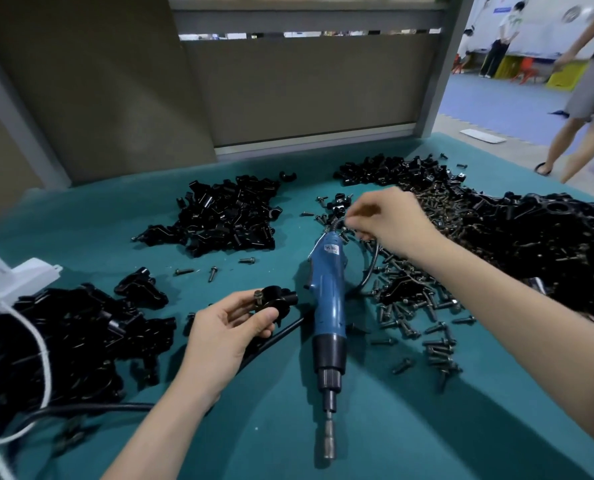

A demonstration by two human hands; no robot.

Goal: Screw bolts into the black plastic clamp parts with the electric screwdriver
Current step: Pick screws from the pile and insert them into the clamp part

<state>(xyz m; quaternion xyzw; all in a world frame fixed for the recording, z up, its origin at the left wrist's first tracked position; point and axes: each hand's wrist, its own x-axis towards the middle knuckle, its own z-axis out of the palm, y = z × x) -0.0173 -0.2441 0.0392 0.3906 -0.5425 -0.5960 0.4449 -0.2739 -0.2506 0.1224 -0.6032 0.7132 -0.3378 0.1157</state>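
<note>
Looking like bolt-loading stage: left hand [219, 327] grips a clamp part [277, 302] w/ one bolt [258, 296] in it; right hand [389, 223] curls over loose bolts [437, 206], can't tell if pinching one. Btwn both hands lies the screwdriver [326, 306]. Next imo: seat a bolt, grab it.

Matt teal cloth noted over desk [392, 427]. Gloss noted on black plastic clamp parts [226, 216]; small dark metal bolts [437, 348] recorded as dull. Smooth plastic casing noted on blue electric screwdriver [327, 292].

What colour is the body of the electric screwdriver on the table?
The electric screwdriver has a blue body; the head view shows it best.
</note>
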